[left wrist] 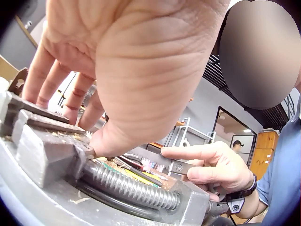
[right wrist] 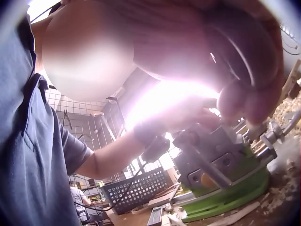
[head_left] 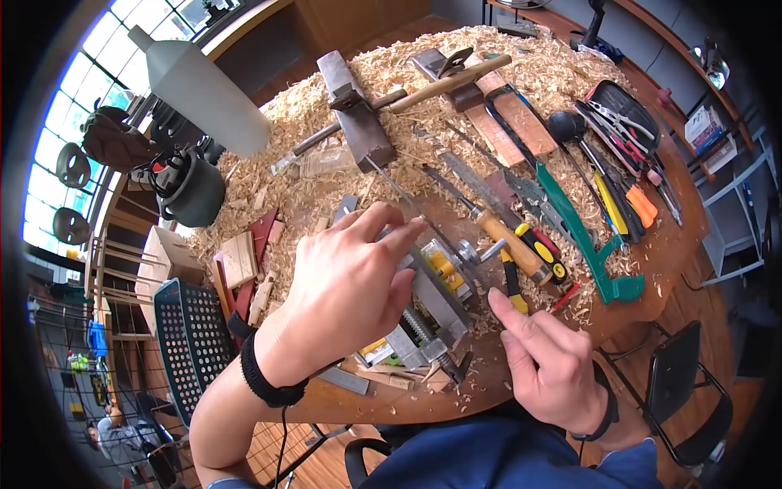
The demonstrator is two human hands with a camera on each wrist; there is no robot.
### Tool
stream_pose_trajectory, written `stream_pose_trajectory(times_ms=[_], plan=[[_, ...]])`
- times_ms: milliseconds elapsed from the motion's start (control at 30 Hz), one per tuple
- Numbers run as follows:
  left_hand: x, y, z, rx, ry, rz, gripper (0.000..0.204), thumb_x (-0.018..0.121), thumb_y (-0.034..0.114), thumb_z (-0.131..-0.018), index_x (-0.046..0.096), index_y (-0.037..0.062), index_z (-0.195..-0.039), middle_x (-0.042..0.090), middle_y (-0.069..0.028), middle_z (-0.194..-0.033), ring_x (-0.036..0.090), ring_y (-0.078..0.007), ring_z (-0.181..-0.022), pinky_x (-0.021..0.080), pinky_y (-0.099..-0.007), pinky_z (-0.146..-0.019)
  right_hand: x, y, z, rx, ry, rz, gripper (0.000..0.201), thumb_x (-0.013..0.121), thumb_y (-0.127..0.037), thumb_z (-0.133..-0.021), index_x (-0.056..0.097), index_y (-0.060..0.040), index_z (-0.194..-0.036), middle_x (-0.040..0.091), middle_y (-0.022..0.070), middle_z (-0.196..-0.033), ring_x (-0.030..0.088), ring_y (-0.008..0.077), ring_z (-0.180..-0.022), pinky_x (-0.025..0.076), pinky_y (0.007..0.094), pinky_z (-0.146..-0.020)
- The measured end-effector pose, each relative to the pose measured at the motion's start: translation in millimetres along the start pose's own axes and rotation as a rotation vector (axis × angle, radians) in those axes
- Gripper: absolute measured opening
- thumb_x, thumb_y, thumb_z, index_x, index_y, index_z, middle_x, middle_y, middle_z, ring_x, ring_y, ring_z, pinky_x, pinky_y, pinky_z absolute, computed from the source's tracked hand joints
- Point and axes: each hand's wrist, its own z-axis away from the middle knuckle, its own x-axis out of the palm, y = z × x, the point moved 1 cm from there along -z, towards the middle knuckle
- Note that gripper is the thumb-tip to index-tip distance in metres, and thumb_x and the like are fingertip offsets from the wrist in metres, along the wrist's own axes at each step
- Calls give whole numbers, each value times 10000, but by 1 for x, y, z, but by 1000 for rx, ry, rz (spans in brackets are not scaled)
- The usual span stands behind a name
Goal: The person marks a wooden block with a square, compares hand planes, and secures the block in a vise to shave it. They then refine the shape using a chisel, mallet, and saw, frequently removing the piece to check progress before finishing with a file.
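A grey vise with a threaded screw stands at the table's near edge; a green base shows below it in the right wrist view. My left hand arches over it, thumb and fingertips resting on its metal top in the left wrist view. Beside the vise runs a thin dark metal strip. My right hand is at the strip's near end; in the left wrist view the hand pinches a flat metal strip between thumb and index finger. Whether something is clamped between the jaws is hidden.
Wood shavings cover much of the table. Wooden planes, a mallet, a green saw, a chisel and pliers lie beyond the hands. A white bottle and a perforated basket are at the left.
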Motion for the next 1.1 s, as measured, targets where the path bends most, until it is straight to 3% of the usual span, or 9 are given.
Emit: stream_pose_trajectory(times_ms=[33, 200, 333, 367, 500, 800, 900, 967, 1100], plan=[[1, 0, 0, -1, 1, 3, 526, 738, 76, -843, 709, 29, -1366, 692, -150, -1233, 727, -365, -1057, 617, -483, -825, 2, -4, 2, 9, 32, 42, 569, 731, 71, -912, 696, -51, -1466, 537, 114, -716, 549, 274, -514, 468, 416, -513], [0, -2, 0, 1, 2, 9, 525, 740, 77, -837, 714, 31, -1359, 694, -153, -1240, 727, -369, -1065, 619, -484, -825, 8, -9, 0, 2, 35, 97, 581, 724, 86, -910, 691, -53, -1473, 550, 104, -733, 578, 271, -522, 480, 414, -506], [3, 0, 0, -8, 28, 69, 485, 784, 78, -844, 752, 69, -1328, 705, -135, -1247, 740, -384, -952, 593, -471, -817, 19, -7, -19, -19, 11, 132, 596, 725, 97, -901, 686, -53, -1476, 554, 100, -763, 619, 288, -550, 505, 418, -519], [4, 0, 1, -14, 41, 72, 488, 782, 77, -844, 751, 69, -1330, 705, -136, -1251, 740, -386, -944, 592, -471, -817, 22, 4, -23, -107, -43, 156, 737, 648, 26, -879, 537, -37, -1604, 592, 112, -876, 647, 289, -533, 554, 413, -501], [3, 2, 1, -31, 42, 76, 495, 774, 73, -841, 751, 72, -1336, 705, -135, -1252, 740, -387, -930, 591, -473, -811, 42, 5, -49, -111, -75, 169, 764, 607, -18, -896, 457, -7, -1644, 614, 166, -908, 666, 333, -545, 563, 436, -506], [4, 3, 2, -38, 46, 52, 502, 765, 73, -837, 753, 76, -1339, 703, -131, -1222, 732, -368, -875, 579, -488, -787, 41, -5, -46, -74, -77, 191, 767, 634, -28, -892, 463, -2, -1640, 606, 170, -931, 658, 331, -532, 562, 459, -495], [5, 1, 3, 0, 36, 14, 479, 751, 84, -842, 725, 33, -1318, 680, -124, -1191, 731, -345, -985, 609, -461, -760, 41, 0, -49, -77, -38, 120, 731, 634, -23, -906, 492, -5, -1623, 603, 151, -901, 655, 328, -540, 561, 457, -502], [5, 1, 2, -31, 55, 49, 492, 771, 80, -835, 762, 92, -1327, 706, -129, -1218, 731, -366, -862, 575, -472, -780, 41, 4, -51, -78, 11, 23, 678, 630, -27, -926, 529, -1, -1596, 594, 129, -854, 655, 322, -555, 555, 451, -506], [5, 1, 1, -30, 52, 55, 493, 780, 77, -828, 763, 86, -1321, 718, -127, -1203, 737, -363, -905, 572, -466, -788, 42, -2, -44, -88, -11, 143, 722, 622, 12, -898, 509, 7, -1611, 569, 126, -868, 647, 303, -544, 555, 436, -502]])
